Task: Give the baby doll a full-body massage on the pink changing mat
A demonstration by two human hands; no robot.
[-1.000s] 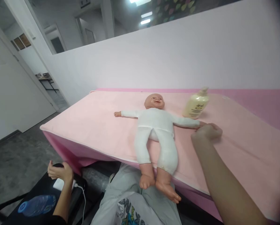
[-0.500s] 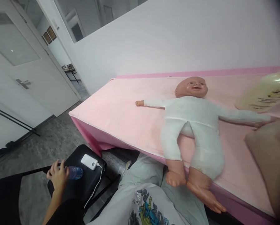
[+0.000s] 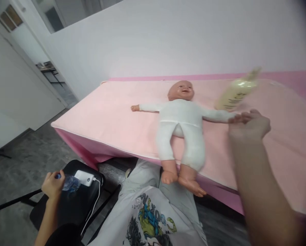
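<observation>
Head view: left hand (image 3: 53, 184) clenched around water bottle (image 3: 70, 183), right hand (image 3: 250, 127) loosely curled at doll's hand (image 3: 236, 118)

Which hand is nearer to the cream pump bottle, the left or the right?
Right. The right hand is just below the pump bottle, by the doll's wrist; the left hand grips a water bottle over the black chair.

Both forearms are bare, no sleeves or jewellery; a grey shirt (image 3: 153, 218) with a colourful cartoon print covers the torso.
</observation>
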